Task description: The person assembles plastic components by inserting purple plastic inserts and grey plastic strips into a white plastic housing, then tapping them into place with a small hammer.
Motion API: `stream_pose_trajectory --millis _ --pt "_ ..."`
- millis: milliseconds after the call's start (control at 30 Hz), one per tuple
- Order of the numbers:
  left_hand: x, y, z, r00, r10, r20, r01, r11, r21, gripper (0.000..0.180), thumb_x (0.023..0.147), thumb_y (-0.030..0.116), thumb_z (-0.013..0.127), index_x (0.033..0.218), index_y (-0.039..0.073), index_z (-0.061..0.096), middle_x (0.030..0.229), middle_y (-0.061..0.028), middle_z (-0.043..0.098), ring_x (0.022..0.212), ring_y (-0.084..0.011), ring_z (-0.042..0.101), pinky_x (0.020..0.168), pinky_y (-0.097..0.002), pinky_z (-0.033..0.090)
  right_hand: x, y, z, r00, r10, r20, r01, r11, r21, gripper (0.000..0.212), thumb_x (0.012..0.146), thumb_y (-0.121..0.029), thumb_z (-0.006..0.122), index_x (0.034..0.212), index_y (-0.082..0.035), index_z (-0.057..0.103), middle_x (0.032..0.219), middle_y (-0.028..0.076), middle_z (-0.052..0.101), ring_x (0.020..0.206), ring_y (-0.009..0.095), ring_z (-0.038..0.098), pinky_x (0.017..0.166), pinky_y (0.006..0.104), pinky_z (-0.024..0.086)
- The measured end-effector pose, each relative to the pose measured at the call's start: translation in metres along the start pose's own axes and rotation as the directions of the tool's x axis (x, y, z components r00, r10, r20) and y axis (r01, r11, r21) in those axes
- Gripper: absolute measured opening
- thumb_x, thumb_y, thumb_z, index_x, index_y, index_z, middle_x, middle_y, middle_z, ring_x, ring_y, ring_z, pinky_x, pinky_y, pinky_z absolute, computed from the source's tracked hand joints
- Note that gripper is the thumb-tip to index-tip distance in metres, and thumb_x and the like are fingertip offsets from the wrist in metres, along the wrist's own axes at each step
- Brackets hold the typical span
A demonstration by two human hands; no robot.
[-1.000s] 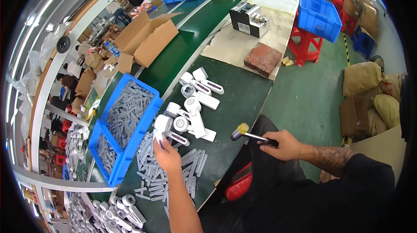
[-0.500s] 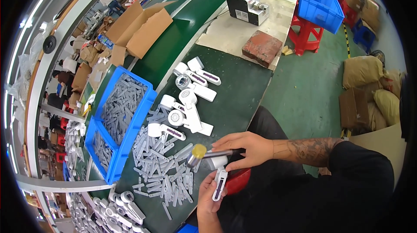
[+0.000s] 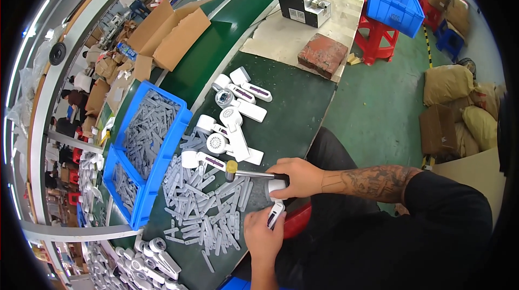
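Green workbench (image 3: 294,103), two busy hands at its near edge.
Right hand (image 3: 300,177) grips a yellow-faced hammer (image 3: 254,174); left hand (image 3: 263,234) clasps the handle of a white round-headed device (image 3: 276,212), just beside loose grey plastic strips (image 3: 207,224).

Dark green bench (image 3: 294,114) with loose gray strips (image 3: 208,229), white round-headed devices (image 3: 237,137) and a beige sheet (image 3: 270,41)

Strips (image 3: 210,230) are lying on the worktop (image 3: 294,106), right of a bin (image 3: 162,168) that is holding more. Devices (image 3: 238,141) are resting behind the strips, and a brick (image 3: 323,55) and a machine (image 3: 304,6) are sitting farther back on paper (image 3: 270,38). A carton (image 3: 181,42) is standing behind the bin. Right of the worktop, a crate (image 3: 394,9) is resting on a stool (image 3: 376,42). Right of the strips, hands (image 3: 300,177) are holding a hammer (image 3: 254,174) and another device (image 3: 275,214)
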State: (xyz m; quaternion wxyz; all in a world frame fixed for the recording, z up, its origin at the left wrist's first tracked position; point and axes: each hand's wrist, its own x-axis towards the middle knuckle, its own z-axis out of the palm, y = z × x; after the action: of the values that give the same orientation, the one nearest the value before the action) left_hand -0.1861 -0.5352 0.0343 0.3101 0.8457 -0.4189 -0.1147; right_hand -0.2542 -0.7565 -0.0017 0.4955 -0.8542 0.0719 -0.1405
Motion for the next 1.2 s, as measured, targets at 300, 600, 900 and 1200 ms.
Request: stream_pose_trajectory --millis 300,600,900,1200 --pt "-0.005 -0.039 0.026 0.967 0.156 -0.2 -0.138 0.985 0.1 0.035 0.086 0.018 0.085 0.117 0.007 0.076 0.095 -0.0124 0.069 0.089 -0.0363 0.062 0.081 -0.0477 0.05 0.006 -0.002 0.004 0.997 0.073 0.005 -0.072 0.994 -0.086 0.054 0.08 -0.042 0.087 0.119 -0.005 0.078 0.094 0.015 0.066 0.087 0.035 0.069 0.079 0.042 0.058" --pt "0.0 -0.04 0.03 0.963 0.12 -0.24 -0.098 0.99 0.103 0.034 0.086 0.019 0.084 0.119 0.011 0.077 0.089 -0.0099 0.063 0.086 -0.035 0.061 0.076 -0.0484 0.047 0.003 -0.001 0.015 0.987 0.092 -0.133 -0.104 0.991 -0.089 0.054 0.08 -0.043 0.087 0.118 -0.006 0.078 0.091 0.014 0.063 0.081 0.034 0.068 0.074 0.0416 0.057" --pt "0.013 -0.05 0.026 0.959 0.112 -0.259 -0.084 0.99 0.115 0.032 0.087 0.019 0.084 0.117 0.013 0.077 0.088 -0.0085 0.063 0.086 -0.0343 0.061 0.076 -0.0479 0.046 0.013 -0.001 0.022 0.97 0.039 -0.241 -0.07 0.99 -0.124 0.051 0.079 -0.039 0.089 0.116 -0.006 0.077 0.087 0.012 0.06 0.075 0.032 0.065 0.068 0.0409 0.055" --pt "0.028 -0.069 -0.004 0.917 -0.097 -0.388 0.062 0.993 -0.102 0.018 0.094 0.012 0.076 0.11 0.003 0.076 0.092 -0.0135 0.071 0.084 -0.032 0.067 0.077 -0.0447 0.051 0.013 0.0 0.022 0.966 0.055 -0.254 -0.094 0.985 -0.146 0.05 0.08 -0.041 0.088 0.117 -0.008 0.077 0.088 0.011 0.06 0.078 0.031 0.066 0.071 0.0409 0.056"
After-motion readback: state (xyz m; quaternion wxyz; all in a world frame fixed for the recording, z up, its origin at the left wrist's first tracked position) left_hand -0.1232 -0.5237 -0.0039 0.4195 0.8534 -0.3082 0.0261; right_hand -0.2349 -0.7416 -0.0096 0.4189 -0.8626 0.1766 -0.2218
